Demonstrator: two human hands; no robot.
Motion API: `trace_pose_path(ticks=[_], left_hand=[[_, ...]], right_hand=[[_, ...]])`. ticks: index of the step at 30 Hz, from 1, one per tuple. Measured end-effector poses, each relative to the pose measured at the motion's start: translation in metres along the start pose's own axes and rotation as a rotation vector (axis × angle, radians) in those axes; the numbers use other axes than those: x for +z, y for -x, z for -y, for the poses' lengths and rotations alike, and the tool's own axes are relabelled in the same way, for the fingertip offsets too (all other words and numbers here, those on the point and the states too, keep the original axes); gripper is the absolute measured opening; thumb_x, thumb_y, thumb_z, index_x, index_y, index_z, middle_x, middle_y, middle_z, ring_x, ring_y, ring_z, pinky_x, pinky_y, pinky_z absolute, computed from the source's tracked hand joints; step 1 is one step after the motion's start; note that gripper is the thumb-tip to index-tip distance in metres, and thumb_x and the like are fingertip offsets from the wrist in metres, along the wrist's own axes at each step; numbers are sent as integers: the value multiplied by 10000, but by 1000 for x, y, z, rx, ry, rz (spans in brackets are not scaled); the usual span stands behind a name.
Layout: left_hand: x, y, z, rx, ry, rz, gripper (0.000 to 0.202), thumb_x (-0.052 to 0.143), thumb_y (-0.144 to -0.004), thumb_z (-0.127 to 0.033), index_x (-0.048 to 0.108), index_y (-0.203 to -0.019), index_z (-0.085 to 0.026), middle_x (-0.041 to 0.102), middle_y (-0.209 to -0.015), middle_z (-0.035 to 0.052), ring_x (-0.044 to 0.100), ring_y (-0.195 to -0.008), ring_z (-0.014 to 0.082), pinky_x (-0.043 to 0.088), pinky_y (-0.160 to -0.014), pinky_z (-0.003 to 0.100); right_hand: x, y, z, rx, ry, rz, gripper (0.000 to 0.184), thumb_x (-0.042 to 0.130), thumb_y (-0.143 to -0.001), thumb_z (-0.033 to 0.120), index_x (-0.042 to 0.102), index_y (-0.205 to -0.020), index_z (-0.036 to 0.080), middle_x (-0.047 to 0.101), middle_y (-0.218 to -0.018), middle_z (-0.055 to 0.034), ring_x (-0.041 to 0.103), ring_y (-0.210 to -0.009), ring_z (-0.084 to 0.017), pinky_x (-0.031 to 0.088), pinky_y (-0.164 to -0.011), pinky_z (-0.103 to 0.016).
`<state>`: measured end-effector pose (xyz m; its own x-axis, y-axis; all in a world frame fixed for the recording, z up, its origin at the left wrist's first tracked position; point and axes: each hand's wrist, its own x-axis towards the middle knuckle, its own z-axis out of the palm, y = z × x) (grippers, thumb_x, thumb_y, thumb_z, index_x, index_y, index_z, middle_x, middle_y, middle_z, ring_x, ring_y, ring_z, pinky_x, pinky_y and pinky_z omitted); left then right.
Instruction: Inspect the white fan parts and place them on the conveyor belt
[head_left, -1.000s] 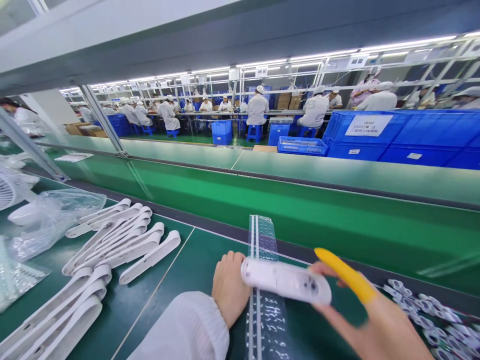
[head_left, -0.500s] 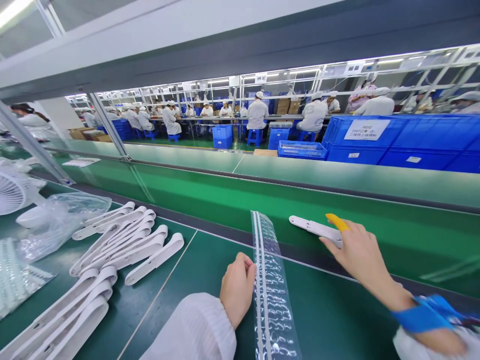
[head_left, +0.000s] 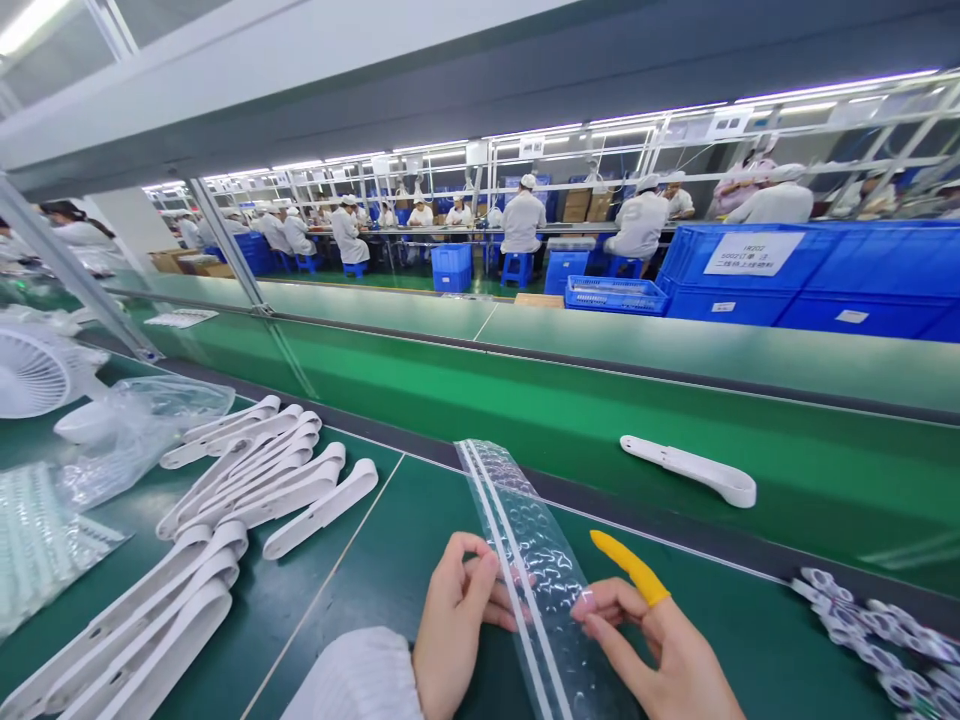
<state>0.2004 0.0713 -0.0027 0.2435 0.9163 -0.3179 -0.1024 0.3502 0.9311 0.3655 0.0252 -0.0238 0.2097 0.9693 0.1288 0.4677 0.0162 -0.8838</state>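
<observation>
The bubble strip (head_left: 523,520) is held over the near table (head_left: 360,570), clamped in the grips of left hand (head_left: 454,625) and right hand (head_left: 660,655).

**A:** Identify the item in hand.

**B:** One clear strip (head_left: 536,555): a long, narrow band of transparent film, embossed all over with small bubble-like pockets. Two white lines run lengthwise, side by side, nearer its left edge.

**A:** Pose?

**B:** Broad face up, slanting from far left to near right. The far end rests on the dark green desk (head_left: 375,560), close to its far edge. The near end runs out of view.

**A:** Contact points?

**B:** The left hand (head_left: 450,635) pinches the left edge with its fingers. The right hand (head_left: 664,655) pinches the right edge directly opposite, on the near half.

**A:** Pocket contents?

**B:** Cannot be determined.
</observation>
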Motion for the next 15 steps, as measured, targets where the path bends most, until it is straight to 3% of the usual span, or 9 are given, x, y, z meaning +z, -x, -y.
trace_pose_path(ticks=[4, 7, 11, 15], left_hand=[[0, 5, -6, -22, 126, 19, 297, 574, -708, -408, 456, -793, -150, 668, -749, 63, 607, -597, 110, 481, -520, 191], [0, 7, -9, -63, 194, 47, 310, 604, -698, -392, 533, -813, -114, 681, -813, 104, 620, -624, 117, 478, -511, 170], [1, 10, -3, -90, 272, 106, 387, 592, -700, -474, 587, -745, -90, 677, -701, 115, 624, -584, 148, 485, -477, 193], [2, 11, 10, -102, 255, 245, 414, 646, -664, -487, 634, -767, -86, 663, -642, 93, 599, -501, 133, 473, -414, 188]], right_hand=[[-3, 3, 9, -16, -30, -46, 143, 530, -689, 331, 608, -678, 212, 642, -670, -7, 634, -635, -98, 492, -587, -83], [-3, 5, 7, 21, -134, 4, 142, 532, -702, 326, 600, -694, 202, 636, -659, -14, 626, -597, -107, 506, -572, -113], [-4, 2, 10, 149, -352, 54, 188, 578, -717, 372, 575, -750, 187, 646, -736, -36, 630, -636, -130, 534, -604, -180], [1, -1, 16, 187, -456, -45, 268, 638, -667, 435, 580, -722, 178, 636, -715, -36, 604, -570, -122, 534, -535, -192]])
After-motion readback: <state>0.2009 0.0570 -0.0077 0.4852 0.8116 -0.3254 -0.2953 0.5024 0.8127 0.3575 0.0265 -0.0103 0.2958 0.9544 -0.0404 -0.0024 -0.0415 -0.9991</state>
